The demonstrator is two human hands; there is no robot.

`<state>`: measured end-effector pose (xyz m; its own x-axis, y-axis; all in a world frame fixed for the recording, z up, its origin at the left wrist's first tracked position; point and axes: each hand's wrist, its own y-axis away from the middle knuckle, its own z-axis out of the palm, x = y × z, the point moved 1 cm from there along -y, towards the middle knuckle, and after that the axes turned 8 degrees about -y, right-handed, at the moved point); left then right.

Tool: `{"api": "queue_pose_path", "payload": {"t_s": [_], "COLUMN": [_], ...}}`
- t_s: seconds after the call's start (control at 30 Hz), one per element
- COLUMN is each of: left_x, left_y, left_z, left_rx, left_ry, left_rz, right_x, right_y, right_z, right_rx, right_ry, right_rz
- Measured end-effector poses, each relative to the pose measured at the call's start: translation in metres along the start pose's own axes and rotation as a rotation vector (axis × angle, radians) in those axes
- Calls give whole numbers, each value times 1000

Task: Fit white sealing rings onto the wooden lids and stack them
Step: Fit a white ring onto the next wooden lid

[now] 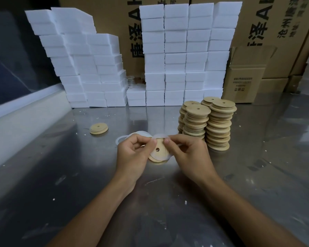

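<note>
Both hands, left hand point(132, 154) and right hand point(187, 154), pinch a white sealing ring point(160, 136) over a tilted wooden lid point(159, 154) held between their fingers point(152, 142). Stacked lids point(218, 125) stand just beyond the right fingers on the table point(78, 175).

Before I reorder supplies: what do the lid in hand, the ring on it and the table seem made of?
Lid: pale unfinished-looking wood, matte, faint grain, centre hole. Ring: translucent white, bends under the fingers, probably silicone or rubber. Table: likely stainless steel, grey with blurred reflections and scuffs.
</note>
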<state>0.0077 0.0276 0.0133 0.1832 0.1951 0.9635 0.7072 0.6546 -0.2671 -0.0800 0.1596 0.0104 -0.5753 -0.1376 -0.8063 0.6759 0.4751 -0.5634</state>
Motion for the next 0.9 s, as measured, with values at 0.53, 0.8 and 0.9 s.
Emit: {"api": "queue_pose_path", "payload": {"t_s": [0.53, 0.8, 0.9], "left_x": [0, 0, 1], "left_y": [-1, -1, 0], "left_z": [2, 5, 6], "left_rx": [-116, -20, -35], "left_ry": [46, -25, -57], "left_rz": [-42, 59, 76], "right_x": [-5, -5, -4], "right_y": [-4, -3, -2], "right_z": [-2, 4, 3], "right_rx": [68, 83, 119], "right_ry": [-198, -291, -266], "right_rz": [97, 163, 153]}}
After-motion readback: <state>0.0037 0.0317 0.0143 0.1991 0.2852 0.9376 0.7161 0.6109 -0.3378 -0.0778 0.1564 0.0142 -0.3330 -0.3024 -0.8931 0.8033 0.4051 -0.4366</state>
